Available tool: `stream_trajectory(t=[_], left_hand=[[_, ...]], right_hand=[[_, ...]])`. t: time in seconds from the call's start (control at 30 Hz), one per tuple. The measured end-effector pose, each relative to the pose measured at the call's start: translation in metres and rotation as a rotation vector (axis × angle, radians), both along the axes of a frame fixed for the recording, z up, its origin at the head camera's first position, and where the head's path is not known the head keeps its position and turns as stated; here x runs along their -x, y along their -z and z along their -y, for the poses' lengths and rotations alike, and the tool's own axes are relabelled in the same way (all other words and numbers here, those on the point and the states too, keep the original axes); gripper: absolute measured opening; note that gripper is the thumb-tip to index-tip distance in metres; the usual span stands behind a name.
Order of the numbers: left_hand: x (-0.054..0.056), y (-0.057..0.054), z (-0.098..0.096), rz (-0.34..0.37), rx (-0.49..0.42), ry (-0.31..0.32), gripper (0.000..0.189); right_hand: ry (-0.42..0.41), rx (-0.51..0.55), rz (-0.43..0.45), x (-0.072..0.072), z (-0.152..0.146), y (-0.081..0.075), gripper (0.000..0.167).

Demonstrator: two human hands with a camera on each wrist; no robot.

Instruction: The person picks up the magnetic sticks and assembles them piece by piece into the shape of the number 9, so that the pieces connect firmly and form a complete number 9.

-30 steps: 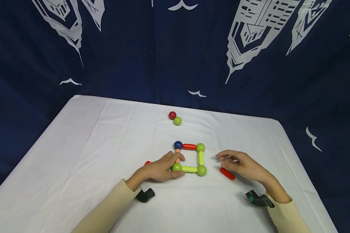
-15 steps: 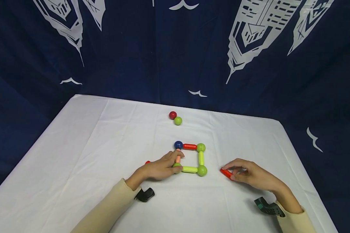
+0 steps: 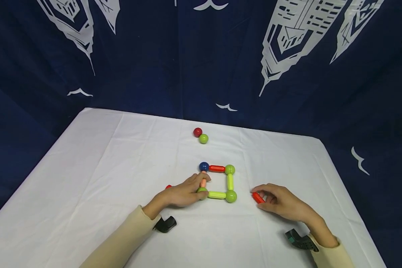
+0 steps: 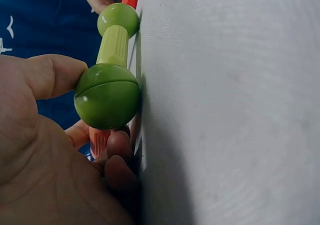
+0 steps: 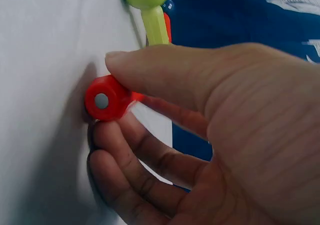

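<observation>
A square of magnetic rods and balls lies flat on the table, with a blue ball (image 3: 204, 166) at its far left corner and green balls at the others. My left hand (image 3: 185, 192) holds its left side: the thumb is on the near-left green ball (image 4: 106, 97), and fingers curl by the orange rod (image 4: 99, 142). To the right of the square, my right hand (image 3: 284, 201) pinches a red magnetic rod (image 3: 258, 198) between thumb and fingers. One metal end of this red rod (image 5: 102, 101) faces the right wrist camera, close to the cloth.
A loose red ball (image 3: 197, 132) and a green ball (image 3: 203, 139) sit together near the table's back edge. Another red piece (image 3: 168, 186) peeks out behind the left hand, mostly hidden. White cloth covers the table (image 3: 120, 156); a dark blue curtain (image 3: 174, 56) hangs behind.
My right hand has come down onto the red rod, taken hold of it and shifted it slightly left. The left thumb has moved up onto the near-left green ball; the square stays put.
</observation>
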State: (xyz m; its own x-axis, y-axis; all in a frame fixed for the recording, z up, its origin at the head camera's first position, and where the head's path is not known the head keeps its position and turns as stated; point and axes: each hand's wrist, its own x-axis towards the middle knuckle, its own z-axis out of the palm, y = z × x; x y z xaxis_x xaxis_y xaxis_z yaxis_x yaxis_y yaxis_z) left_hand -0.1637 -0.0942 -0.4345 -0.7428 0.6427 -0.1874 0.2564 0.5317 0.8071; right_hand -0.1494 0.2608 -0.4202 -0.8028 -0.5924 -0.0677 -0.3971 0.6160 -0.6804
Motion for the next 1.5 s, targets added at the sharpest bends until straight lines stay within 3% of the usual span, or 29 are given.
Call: stream_trajectory(t=[0.13,0.37,0.5,0.9,1.5], left_hand=[[0.000,0.000,0.000,0.001,0.004,-0.007,0.040],[0.000,0.000,0.000,-0.002,0.007,-0.011,0.041],[0.000,-0.001,-0.001,-0.007,0.011,-0.010,0.040],[-0.002,-0.004,0.000,-0.012,0.010,-0.016,0.040],[-0.001,-0.003,-0.002,-0.021,0.014,-0.005,0.040]], right_hand=[[0.010,-0.042,-0.014,-0.003,0.008,0.000,0.037],[-0.004,0.005,-0.009,-0.006,0.021,0.002,0.033],[-0.015,0.057,0.071,-0.008,0.027,0.003,0.037],[-0.012,0.225,0.340,-0.015,0.046,0.008,0.071],[0.121,0.275,0.491,-0.023,0.064,0.010,0.083]])
